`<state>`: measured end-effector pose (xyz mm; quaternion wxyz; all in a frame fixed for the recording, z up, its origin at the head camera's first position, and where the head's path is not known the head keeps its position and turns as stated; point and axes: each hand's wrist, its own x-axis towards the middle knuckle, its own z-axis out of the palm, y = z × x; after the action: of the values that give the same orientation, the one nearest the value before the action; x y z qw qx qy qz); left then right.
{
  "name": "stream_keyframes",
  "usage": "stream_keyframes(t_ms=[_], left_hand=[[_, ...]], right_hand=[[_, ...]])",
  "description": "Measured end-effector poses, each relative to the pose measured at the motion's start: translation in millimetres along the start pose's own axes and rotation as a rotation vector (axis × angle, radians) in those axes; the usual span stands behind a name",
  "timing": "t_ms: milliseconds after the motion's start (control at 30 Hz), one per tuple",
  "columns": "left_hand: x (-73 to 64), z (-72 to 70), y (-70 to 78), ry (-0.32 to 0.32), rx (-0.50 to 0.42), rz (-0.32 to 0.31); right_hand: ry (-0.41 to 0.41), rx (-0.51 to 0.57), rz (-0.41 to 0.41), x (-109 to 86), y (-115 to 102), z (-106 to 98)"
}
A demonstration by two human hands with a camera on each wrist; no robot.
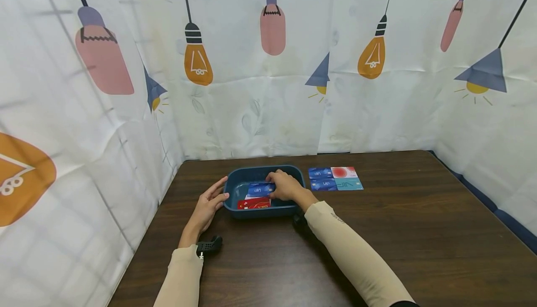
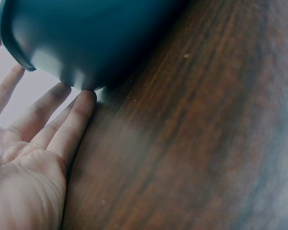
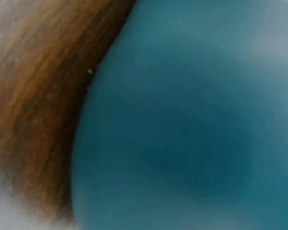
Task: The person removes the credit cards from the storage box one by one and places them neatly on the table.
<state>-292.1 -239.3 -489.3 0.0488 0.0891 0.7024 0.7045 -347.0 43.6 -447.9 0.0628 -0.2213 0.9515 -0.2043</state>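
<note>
A teal plastic bin [image 1: 239,172] stands near the far left of the table. My left hand [image 1: 206,210] is at its left side, fairly straight fingertips touching the outer wall, as the left wrist view also shows. Inside the bin my right hand [image 1: 287,186] pinches the right edge of a blue card [image 1: 260,189] between thumb and fingers; the fingertips are partly hidden. Below that card lies a red card [image 1: 254,203], with a pale strip between them. In the right wrist view the bin's outer wall [image 3: 182,120] fills most of the frame and hides the hand.
Right of the bin, cards lie edge to edge in a block: two blue cards [image 1: 320,173], a red-and-white card [image 1: 344,172] and a teal card [image 1: 349,184]. The dark wooden table [image 1: 398,223] meets a printed curtain [image 1: 260,111] at the back and left.
</note>
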Motion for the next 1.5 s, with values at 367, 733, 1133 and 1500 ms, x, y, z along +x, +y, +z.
stream_keyframes(t_ms=[367, 733, 1133, 1500], left_hand=[[0.0, 0.4, -0.1, 0.007, 0.012, 0.003], [0.2, -0.1, 0.4, 0.006, 0.001, 0.004], [-0.5, -0.4, -0.6, 0.004, 0.008, 0.012], [-0.3, -0.3, -0.4, 0.008, -0.003, 0.013]], right_hand=[[0.025, 0.001, -0.010, -2.8, -3.9, -2.4], [0.055, -0.042, -0.029, -2.6, -2.5, -2.5], [0.070, 0.086, -0.044, -3.9, -2.6, -5.5], [0.117, 0.154, -0.094, 0.2, 2.2, -4.3]])
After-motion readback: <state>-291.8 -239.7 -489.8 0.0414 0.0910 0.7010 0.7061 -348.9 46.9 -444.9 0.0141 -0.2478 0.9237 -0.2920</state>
